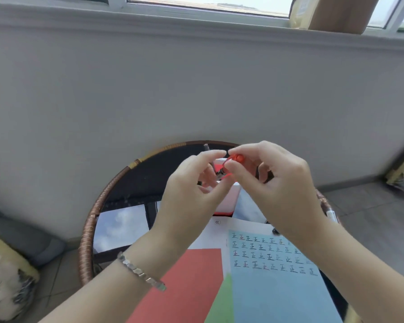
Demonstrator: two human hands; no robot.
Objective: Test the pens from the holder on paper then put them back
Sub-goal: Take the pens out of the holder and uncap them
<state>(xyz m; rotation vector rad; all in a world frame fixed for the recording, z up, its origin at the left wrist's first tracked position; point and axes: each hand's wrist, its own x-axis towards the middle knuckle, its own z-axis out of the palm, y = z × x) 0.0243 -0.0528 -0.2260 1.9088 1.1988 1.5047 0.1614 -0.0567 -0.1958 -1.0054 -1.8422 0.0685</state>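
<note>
marked blue paper (278, 287) lies nearest on the round table (89, 229). above it the right hand (282, 183) pinches a red pen (237, 158); the left hand (189, 194) curls beside it, its grip hidden. the white holder (229, 199) stands just behind.

Bright daylight from the window (208, 3), soft blur, wide-angle edge bending
</note>
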